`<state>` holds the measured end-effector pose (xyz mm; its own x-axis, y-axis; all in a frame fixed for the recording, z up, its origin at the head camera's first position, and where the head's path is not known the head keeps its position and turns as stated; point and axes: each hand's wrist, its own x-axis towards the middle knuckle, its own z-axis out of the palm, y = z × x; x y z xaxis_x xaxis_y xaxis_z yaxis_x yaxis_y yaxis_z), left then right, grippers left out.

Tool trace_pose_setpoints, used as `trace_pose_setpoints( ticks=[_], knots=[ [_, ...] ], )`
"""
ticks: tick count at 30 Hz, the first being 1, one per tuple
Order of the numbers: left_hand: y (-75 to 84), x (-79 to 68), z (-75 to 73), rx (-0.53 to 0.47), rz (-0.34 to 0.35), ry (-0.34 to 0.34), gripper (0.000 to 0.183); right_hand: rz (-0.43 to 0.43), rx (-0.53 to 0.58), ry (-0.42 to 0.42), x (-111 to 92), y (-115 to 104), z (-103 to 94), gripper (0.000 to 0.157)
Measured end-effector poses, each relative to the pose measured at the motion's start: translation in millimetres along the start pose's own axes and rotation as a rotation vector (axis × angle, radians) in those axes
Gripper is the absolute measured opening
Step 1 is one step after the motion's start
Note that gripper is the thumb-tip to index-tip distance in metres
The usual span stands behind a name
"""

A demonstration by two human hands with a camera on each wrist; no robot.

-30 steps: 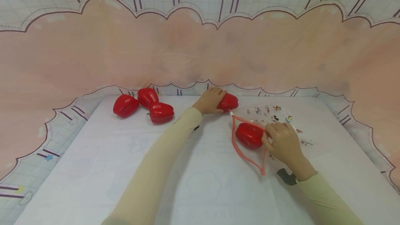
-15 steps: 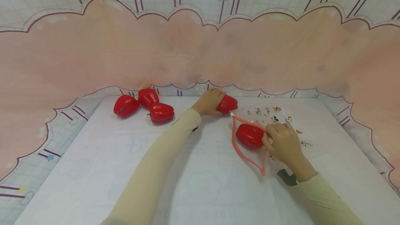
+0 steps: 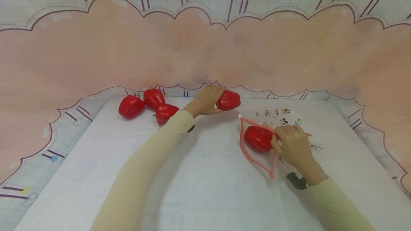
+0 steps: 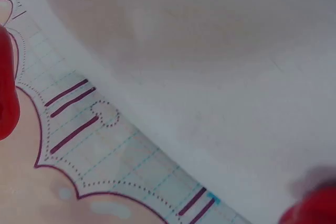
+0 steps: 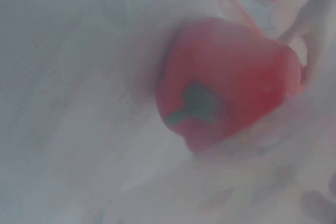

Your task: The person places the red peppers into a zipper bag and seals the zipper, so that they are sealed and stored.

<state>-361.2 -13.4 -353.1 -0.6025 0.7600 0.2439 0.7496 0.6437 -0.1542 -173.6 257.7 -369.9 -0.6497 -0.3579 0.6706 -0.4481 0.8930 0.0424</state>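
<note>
My left hand (image 3: 204, 101) grips a red bell pepper (image 3: 229, 100) at the back of the table, its fingers over the pepper's left side. A clear zip bag (image 3: 248, 155) with an orange-edged mouth and small cartoon prints lies at the right. Just inside that mouth rests a second red bell pepper (image 3: 258, 139). My right hand (image 3: 294, 145) pinches the right edge of the bag's mouth beside this pepper. The right wrist view shows the bagged pepper's green stem (image 5: 199, 103) hazily through the plastic. Part of a red pepper (image 4: 6, 87) enters the left wrist view at its left edge.
Several more things share the white table (image 3: 205, 188): a red pepper (image 3: 131, 107) at the far left, another (image 3: 154, 98) behind it, and a third (image 3: 165, 112) partly hidden by the left sleeve. A patterned cloth (image 3: 192, 52) rises behind the table.
My left hand has raised its pepper slightly and moved a little left with it, turning the pepper. The right hand keeps its hold on the bag; the bagged pepper stays put.
</note>
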Motion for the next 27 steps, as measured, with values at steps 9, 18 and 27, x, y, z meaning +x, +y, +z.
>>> trace_pose_setpoints(
  ticks=[9,18,27],
  knots=[
    [4.6,-26.5,-22.6,-0.006,0.026,0.069,0.080,0.001,-0.016,-0.007,1,0,-0.3,0.010],
    [32.9,-56.3,-35.0,0.051,0.127,0.148,0.079,-0.001,-0.008,0.002,1,1,-0.8,0.009],
    [64.4,-75.0,-32.3,0.049,0.198,0.096,0.078,-0.006,-0.009,0.000,1,0,-1.4,0.010]
  ],
)
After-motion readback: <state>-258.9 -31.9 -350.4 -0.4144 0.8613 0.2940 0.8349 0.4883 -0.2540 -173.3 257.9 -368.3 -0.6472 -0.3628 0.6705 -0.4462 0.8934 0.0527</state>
